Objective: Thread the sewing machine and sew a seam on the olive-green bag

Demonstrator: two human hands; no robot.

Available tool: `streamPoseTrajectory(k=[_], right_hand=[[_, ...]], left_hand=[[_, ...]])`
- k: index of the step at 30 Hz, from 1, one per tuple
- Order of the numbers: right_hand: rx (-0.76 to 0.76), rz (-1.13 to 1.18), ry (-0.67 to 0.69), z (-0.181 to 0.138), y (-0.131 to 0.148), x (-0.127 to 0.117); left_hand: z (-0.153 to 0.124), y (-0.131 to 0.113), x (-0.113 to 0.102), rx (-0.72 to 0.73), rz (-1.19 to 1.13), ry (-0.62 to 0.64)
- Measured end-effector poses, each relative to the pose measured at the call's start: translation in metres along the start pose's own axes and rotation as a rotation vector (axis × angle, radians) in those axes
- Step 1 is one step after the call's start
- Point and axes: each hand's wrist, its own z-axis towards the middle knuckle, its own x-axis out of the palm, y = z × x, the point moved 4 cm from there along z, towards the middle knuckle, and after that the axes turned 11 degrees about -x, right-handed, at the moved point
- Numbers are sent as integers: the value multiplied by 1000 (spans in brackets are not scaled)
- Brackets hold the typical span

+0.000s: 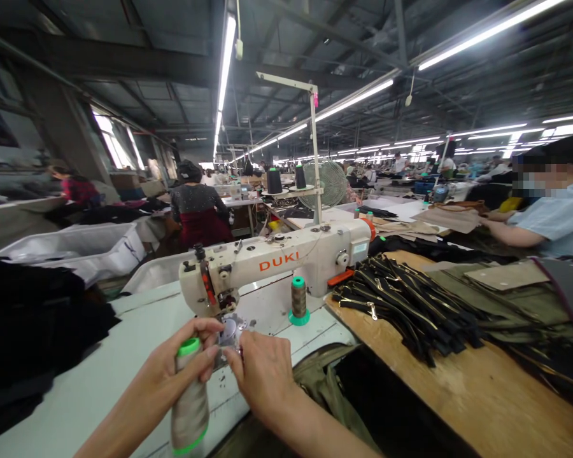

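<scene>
My left hand (184, 362) is curled in front of a sewing machine (277, 264), its thumb crossing a beige thread cone (191, 413) with green ends. Whether the hand grips the cone or only overlaps it, I cannot tell. Close by, my right hand (265, 369) has its thumb and fingers drawn together; anything between them is too small to make out. Both sets of fingertips are beside the metal needle plate (230, 329), below the machine head. A brown thread spool (298, 302) with a green base stands upright on the machine table (262, 315).
Black zippers (401, 299) lie heaped on a wooden board (451, 381) at right, near olive fabric pieces (487, 289). Olive and black cloth (334, 381) hangs by my right forearm. Dark fabric (38, 337) is piled at left. A co-worker (554, 203) sits at far right.
</scene>
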Motion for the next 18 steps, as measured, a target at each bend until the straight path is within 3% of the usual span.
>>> streamPoseTrajectory(k=[8,15,18], right_hand=[[26,25,-39,-21,-9,-19],[-40,26,2,0,3,4],[-12,8,-17,-4,-5,-1]], left_hand=[[-3,-6,-1,-12,44,-34],[-5,-11,5,-42,26,5],[-7,-14,5,-24,59,-8]])
